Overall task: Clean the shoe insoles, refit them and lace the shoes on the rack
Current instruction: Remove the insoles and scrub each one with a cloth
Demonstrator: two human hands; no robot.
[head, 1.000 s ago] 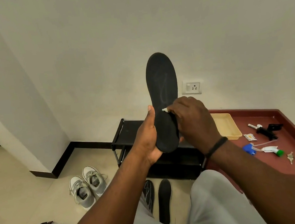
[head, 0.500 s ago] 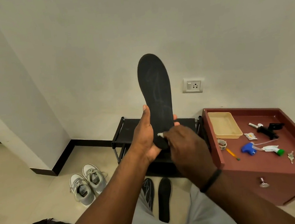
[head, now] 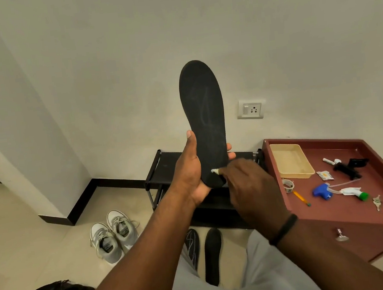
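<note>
The left hand (head: pixel 190 176) grips a black insole (head: pixel 204 119) upright; the right hand (head: pixel 250 186) pinches a small white piece (head: pixel 214 171) against its heel.

A home entryway: shoe rack (head: pixel 171 168), sneakers (head: pixel 112 237) on tiled floor, a cluttered maroon cabinet (head: pixel 361 221).

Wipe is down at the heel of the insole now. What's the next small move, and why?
Probably stroke the white wipe back up toward the toe. The right hand pinches it at the heel end of the insole, which the left hand holds upright; faint marks show higher up.
</note>
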